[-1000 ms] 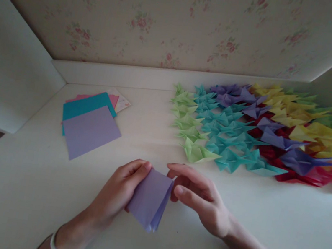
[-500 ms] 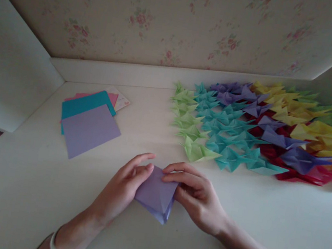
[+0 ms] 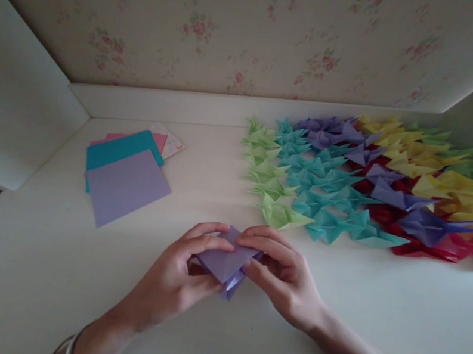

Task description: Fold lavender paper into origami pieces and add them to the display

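Left hand [image 3: 172,278], right hand [image 3: 294,286]: I grasp one folded purple paper [image 3: 222,265];
Flat purple sheet [image 3: 128,188]: one, far left.

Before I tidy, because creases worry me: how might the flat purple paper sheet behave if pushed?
The flat purple paper sheet looks thin, so it is probably light and may crease easily. Overlapping the flat teal paper, it would likely slide, not roll.

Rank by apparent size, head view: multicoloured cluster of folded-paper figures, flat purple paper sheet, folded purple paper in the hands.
1. Folded-paper cluster
2. Flat purple sheet
3. Folded purple paper, partly covered
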`<state>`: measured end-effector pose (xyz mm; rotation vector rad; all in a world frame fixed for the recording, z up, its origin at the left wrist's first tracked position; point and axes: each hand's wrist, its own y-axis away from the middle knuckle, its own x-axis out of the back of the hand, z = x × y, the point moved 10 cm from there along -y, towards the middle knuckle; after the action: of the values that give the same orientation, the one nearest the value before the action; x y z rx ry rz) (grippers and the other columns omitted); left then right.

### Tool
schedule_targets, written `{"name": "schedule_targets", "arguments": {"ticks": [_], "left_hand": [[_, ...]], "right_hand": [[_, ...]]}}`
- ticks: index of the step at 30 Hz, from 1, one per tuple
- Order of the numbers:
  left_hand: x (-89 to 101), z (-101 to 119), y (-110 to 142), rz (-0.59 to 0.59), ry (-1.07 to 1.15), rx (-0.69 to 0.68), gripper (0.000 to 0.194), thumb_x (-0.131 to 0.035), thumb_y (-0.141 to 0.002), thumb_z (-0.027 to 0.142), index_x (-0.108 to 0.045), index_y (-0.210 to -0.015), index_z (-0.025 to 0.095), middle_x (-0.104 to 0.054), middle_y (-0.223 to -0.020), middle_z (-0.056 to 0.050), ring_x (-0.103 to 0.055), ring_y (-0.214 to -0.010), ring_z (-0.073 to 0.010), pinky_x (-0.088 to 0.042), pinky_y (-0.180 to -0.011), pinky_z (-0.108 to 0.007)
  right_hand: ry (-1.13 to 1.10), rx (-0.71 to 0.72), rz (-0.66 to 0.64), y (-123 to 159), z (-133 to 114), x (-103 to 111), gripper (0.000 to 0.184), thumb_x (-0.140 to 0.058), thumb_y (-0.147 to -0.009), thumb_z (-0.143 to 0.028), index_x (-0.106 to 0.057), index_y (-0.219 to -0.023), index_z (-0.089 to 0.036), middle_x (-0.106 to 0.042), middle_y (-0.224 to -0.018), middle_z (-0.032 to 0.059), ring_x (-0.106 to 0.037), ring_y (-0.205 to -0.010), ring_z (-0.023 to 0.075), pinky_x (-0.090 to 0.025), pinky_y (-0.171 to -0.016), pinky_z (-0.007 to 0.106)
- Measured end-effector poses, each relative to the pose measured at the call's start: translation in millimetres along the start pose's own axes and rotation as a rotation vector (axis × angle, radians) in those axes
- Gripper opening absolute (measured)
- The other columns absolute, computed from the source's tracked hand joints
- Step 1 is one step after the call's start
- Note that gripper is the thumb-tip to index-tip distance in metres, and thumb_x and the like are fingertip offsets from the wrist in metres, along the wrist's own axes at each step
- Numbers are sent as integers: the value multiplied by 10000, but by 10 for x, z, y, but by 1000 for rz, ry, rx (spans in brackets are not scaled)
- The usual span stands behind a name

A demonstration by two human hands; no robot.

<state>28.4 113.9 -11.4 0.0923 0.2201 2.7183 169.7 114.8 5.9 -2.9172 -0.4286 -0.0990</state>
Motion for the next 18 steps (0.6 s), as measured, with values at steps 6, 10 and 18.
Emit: {"name": "schedule_targets", "arguments": {"ticks": [6,10,18], "left_hand": [[171,142,18,145,-61,-94,186,-793,-738,194,-816,-878,314,-520,-1337,-48,-676,-978,-190,-559,-670,-184],[180,162,40,156,-48,-110,156,-800,-759,241,-822,-881,335,-517,-1390,-40,-699,-972,-185,-576,-693,-187],[100,195,22,69,-49,-173,241,-781,-795,229,-799,-991,369,-703,-1208,-30,-680,-1086,-199,-569,-868,-229]], "right_hand": [[-38,124,-72,40,-130,-64,435,-773,-804,-173,-686,-1214,-290,-600,-1207,86,-620,-1101,232,-553,-883,320],[19,203,-25,44,-220,-7,410,-756,-815,-123,-719,-1177,-312,-620,-1183,74,-615,-1103,217,-530,-930,326],[-96,134,-8,57,-143,25,367,-772,-802,-158,-734,-1131,-317,-562,-1222,81,-574,-1146,239,-538,-912,342]]}}
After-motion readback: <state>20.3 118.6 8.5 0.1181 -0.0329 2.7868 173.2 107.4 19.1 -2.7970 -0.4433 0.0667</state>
